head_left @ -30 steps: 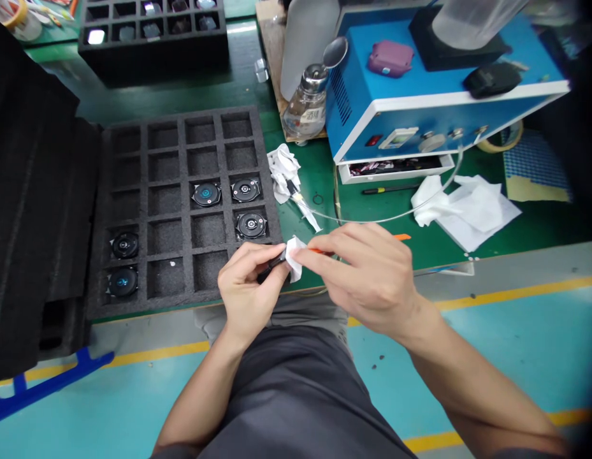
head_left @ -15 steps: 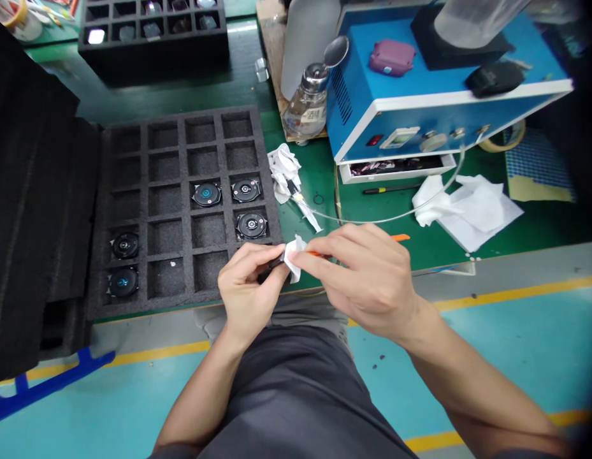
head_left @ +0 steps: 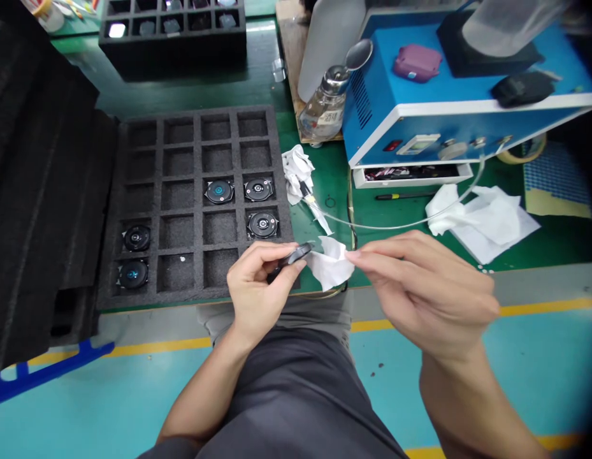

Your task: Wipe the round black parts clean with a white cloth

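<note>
A dark, round watch case (head_left: pixel 300 252), tilted on edge, is pinched between the thumb and fingers of my left hand (head_left: pixel 257 287), just past the front edge of the bench. My right hand (head_left: pixel 429 293) grips the corner of a white wipe (head_left: pixel 332 271) between thumb and fingertips. The wipe hangs spread out right beside the case; whether it touches the case I cannot tell. To the left, a black foam tray (head_left: pixel 198 213) has several similar watch cases, such as one (head_left: pixel 263 224) near its right side, in its compartments.
Behind my hands lie a syringe (head_left: pixel 318 213) and a crumpled wipe (head_left: pixel 296 167). A glass bottle (head_left: pixel 323 111) stands beside a blue machine (head_left: pixel 429 131), with a thin tube running across the bench. More wipes (head_left: pixel 496 213) lie right. Stacked black foam (head_left: pixel 51 191) rises at left.
My right hand has moved right, drawing the wipe off the watch case and opening it out. The orange stick seen in my right hand no longer shows. The view has shifted slightly.
</note>
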A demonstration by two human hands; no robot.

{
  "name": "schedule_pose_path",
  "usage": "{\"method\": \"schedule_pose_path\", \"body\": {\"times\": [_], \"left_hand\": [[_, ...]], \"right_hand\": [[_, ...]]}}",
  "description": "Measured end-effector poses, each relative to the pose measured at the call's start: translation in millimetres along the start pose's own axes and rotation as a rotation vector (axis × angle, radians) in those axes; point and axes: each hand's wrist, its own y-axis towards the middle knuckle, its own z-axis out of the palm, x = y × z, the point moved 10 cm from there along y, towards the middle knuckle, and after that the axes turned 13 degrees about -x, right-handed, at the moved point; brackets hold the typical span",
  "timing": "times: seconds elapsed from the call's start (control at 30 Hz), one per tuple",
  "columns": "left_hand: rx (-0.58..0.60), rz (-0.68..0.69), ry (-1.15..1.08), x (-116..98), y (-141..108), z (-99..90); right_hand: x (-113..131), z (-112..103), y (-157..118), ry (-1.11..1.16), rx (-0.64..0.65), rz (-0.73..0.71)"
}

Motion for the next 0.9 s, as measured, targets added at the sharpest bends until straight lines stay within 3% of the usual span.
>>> {"method": "schedule_pose_path", "body": {"times": [0.3, 0.47, 0.53, 0.63, 0.7, 0.77, 0.9], "left_hand": [[-0.005, 0.030, 0.007, -1, 0, -1.5], [-0.009, 0.046, 0.000, -3, 0, -1.0], [-0.039, 0.063, -0.013, -5, 2, -3.4], [-0.134, 0.076, -0.038, -4, 7, -12.9], [-0.192, 0.053, -0.055, -1, 11, -18.7], [-0.228, 0.028, -0.066, 2, 14, -21.6], [-0.282, 0.027, -0.050, 2, 18, -22.3]], "right_hand": [[-10, -5, 2, -0.064, -0.069, 0.053], [-17, 10, 0, -0.155, -0.064, 0.129], [-26, 28, -5, -0.252, 0.067, 0.178], [-45, 56, -22, -0.459, 0.464, 0.260], [-54, 55, -27, -0.526, 0.605, 0.310], [-58, 42, -19, -0.512, 0.543, 0.351], [-73, 20, -10, -0.433, 0.271, 0.358]]}}
